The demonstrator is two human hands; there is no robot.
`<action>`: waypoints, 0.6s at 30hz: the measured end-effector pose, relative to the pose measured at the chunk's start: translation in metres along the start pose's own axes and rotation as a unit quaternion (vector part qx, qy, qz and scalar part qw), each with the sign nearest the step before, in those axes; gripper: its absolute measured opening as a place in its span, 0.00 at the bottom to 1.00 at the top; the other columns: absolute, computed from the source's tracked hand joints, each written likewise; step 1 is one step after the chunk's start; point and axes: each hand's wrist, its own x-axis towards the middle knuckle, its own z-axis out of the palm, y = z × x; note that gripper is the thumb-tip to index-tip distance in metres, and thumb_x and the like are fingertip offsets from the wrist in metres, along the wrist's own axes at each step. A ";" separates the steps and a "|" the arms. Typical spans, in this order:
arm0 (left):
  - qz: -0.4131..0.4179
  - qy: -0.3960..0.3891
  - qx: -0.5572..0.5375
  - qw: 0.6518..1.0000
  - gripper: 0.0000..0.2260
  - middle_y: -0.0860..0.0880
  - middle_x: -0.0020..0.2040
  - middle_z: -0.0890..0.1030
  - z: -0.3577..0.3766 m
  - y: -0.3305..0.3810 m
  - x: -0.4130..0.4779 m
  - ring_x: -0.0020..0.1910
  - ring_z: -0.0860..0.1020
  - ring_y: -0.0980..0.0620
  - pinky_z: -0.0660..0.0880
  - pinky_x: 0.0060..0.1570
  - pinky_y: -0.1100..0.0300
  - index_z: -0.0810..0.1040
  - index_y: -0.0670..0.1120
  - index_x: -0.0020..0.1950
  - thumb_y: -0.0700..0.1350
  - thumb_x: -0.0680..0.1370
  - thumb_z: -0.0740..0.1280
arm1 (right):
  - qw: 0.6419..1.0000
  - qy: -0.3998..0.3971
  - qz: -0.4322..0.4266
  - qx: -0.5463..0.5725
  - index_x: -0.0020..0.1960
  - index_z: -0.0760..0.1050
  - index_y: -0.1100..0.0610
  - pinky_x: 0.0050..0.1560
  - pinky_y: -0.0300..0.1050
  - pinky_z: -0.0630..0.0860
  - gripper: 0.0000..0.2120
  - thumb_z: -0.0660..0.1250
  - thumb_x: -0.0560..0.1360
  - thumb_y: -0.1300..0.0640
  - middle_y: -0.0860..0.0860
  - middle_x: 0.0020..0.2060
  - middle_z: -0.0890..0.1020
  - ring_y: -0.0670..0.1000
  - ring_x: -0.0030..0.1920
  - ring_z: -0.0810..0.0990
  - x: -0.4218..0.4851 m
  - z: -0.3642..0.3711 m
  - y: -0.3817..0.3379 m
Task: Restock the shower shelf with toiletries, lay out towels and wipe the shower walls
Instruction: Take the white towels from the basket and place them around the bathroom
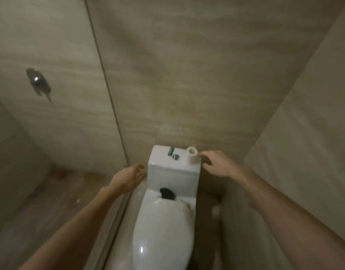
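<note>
1. Clearly the person stands over the toilet (165, 221), both hands empty with grips released.
2. Right hand (219, 165) has its fingertips just beside the toilet paper roll (192, 154), which stands on the tank lid (163, 158) near the flush button (175, 157); the left hand (128, 179) hovers by the tank's side.
3. I judge this a restocking step; next the right hand should close round the roll.
4. No towels or shower shelf show.
</note>
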 end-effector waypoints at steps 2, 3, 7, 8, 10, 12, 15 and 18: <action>-0.044 -0.042 -0.027 0.998 0.20 0.46 0.65 0.80 0.050 -0.032 -0.025 0.63 0.78 0.44 0.75 0.59 0.54 0.74 0.49 0.69 0.58 0.82 0.61 | 0.999 -0.044 0.031 0.009 0.70 0.73 0.49 0.64 0.50 0.75 0.21 0.64 0.78 0.52 0.52 0.68 0.77 0.55 0.66 0.76 -0.014 0.049 0.016; -0.066 -0.059 -0.044 0.995 0.20 0.47 0.64 0.81 0.073 -0.046 -0.038 0.63 0.79 0.45 0.75 0.58 0.55 0.75 0.49 0.68 0.58 0.81 0.61 | 0.997 -0.066 0.043 0.015 0.70 0.73 0.50 0.64 0.49 0.74 0.21 0.65 0.78 0.52 0.52 0.68 0.78 0.54 0.66 0.76 -0.024 0.072 0.024; -0.167 -0.129 -0.119 0.970 0.19 0.47 0.58 0.83 0.163 -0.096 -0.091 0.57 0.81 0.45 0.76 0.56 0.55 0.77 0.48 0.65 0.58 0.80 0.62 | 0.981 -0.165 0.090 0.042 0.71 0.73 0.54 0.64 0.47 0.73 0.21 0.65 0.79 0.55 0.55 0.67 0.77 0.56 0.66 0.76 -0.064 0.158 0.053; -0.188 -0.141 -0.144 0.961 0.21 0.46 0.58 0.83 0.193 -0.114 -0.103 0.55 0.82 0.45 0.77 0.57 0.53 0.77 0.48 0.64 0.60 0.79 0.62 | 0.977 -0.184 0.097 0.048 0.71 0.72 0.56 0.64 0.46 0.73 0.21 0.65 0.79 0.56 0.56 0.67 0.77 0.56 0.66 0.76 -0.074 0.175 0.059; -0.238 -0.156 -0.193 0.939 0.21 0.45 0.57 0.83 0.224 -0.121 -0.138 0.53 0.82 0.46 0.78 0.57 0.50 0.78 0.47 0.63 0.60 0.78 0.63 | 0.966 -0.220 0.123 0.061 0.71 0.73 0.57 0.63 0.46 0.74 0.20 0.65 0.79 0.57 0.56 0.66 0.78 0.56 0.64 0.77 -0.093 0.206 0.071; -0.290 -0.165 -0.250 0.909 0.15 0.44 0.55 0.83 0.253 -0.121 -0.176 0.51 0.81 0.47 0.78 0.52 0.56 0.78 0.46 0.62 0.54 0.80 0.66 | 0.953 -0.256 0.147 0.075 0.70 0.73 0.56 0.62 0.47 0.75 0.19 0.65 0.79 0.57 0.56 0.64 0.79 0.55 0.60 0.79 -0.112 0.234 0.083; -0.378 -0.146 -0.337 0.850 0.18 0.39 0.49 0.82 0.279 -0.102 -0.237 0.46 0.80 0.45 0.78 0.51 0.53 0.79 0.38 0.58 0.51 0.78 0.69 | 0.936 -0.308 0.155 0.068 0.69 0.73 0.55 0.58 0.44 0.75 0.18 0.64 0.80 0.57 0.55 0.62 0.79 0.53 0.58 0.79 -0.136 0.264 0.093; -0.466 -0.168 -0.363 0.789 0.11 0.40 0.45 0.81 0.301 -0.094 -0.301 0.50 0.80 0.42 0.71 0.48 0.58 0.80 0.33 0.58 0.40 0.81 0.66 | 0.919 -0.357 0.153 0.068 0.70 0.72 0.55 0.54 0.39 0.71 0.17 0.62 0.81 0.57 0.54 0.63 0.77 0.50 0.57 0.76 -0.149 0.285 0.099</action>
